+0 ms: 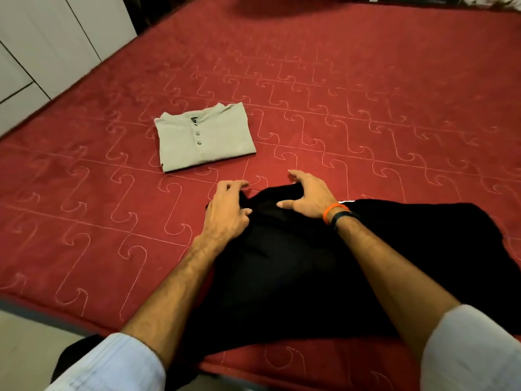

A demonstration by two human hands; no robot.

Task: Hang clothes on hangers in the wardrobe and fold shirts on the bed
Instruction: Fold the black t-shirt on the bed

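Observation:
A black shirt (296, 263) lies spread on the red quilted bed (366, 122), reaching from the front edge toward the middle. My left hand (228, 213) sits on its far left corner, fingers curled over the fabric edge and thumb on top. My right hand (308, 197), with an orange band and a dark band at the wrist, grips the far edge just to the right, fingers bent over the cloth and thumb stretched out on it. Further back and to the left, a light grey buttoned shirt (205, 138) lies folded in a neat rectangle.
White wardrobe doors (56, 38) stand past the bed's left side. A dark shape (267, 7) lies blurred at the far edge of the bed. The floor (28, 348) shows at the lower left, below the bed's front edge.

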